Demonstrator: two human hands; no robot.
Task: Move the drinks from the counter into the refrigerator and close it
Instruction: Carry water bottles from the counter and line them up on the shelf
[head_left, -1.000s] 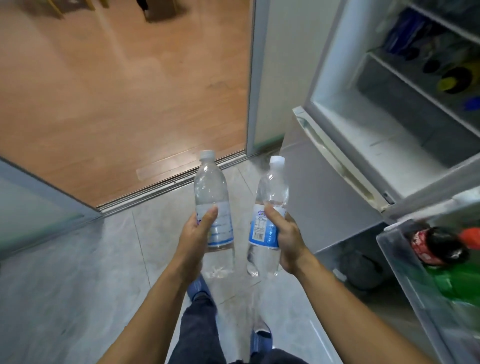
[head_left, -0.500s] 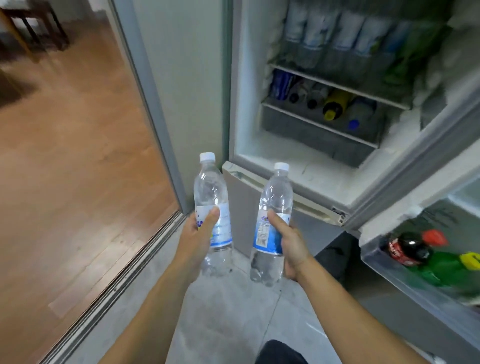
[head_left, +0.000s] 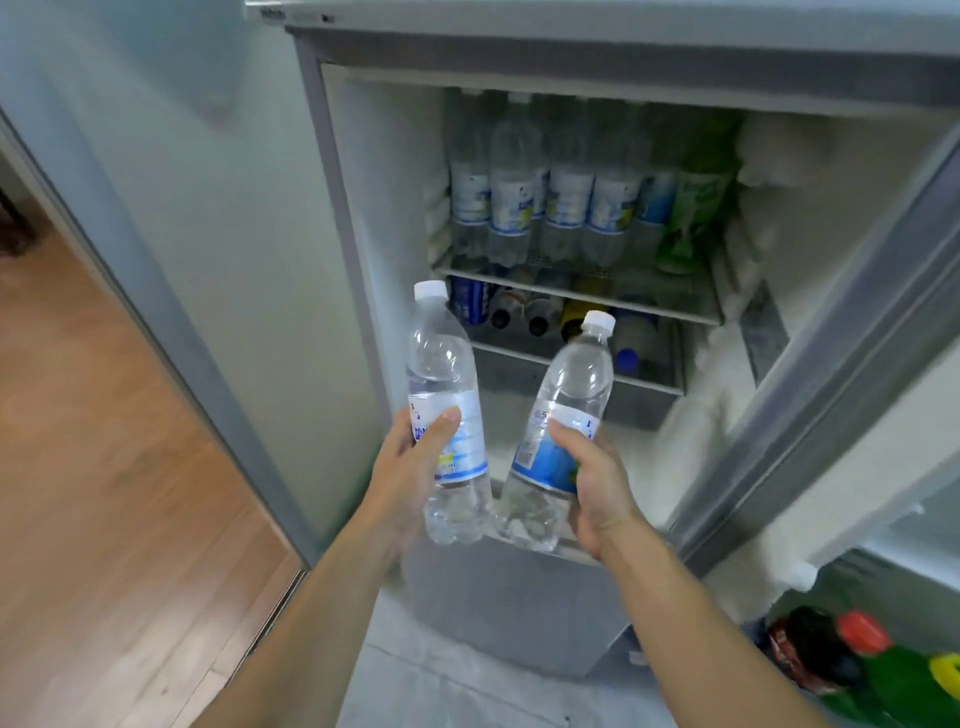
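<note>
Both bottles now up at the open fridge: left hand grips left bottle, right hand grips right bottle.

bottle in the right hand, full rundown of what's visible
The bottle in the right hand is clear plastic with a white screw cap, a blue-and-white label around its middle, and clear liquid inside. The cap is on. It tilts, top leaning right toward the open fridge. The right hand grips it at the label, thumb across the front. Its base is close beside the other bottle's; contact unclear.
</note>
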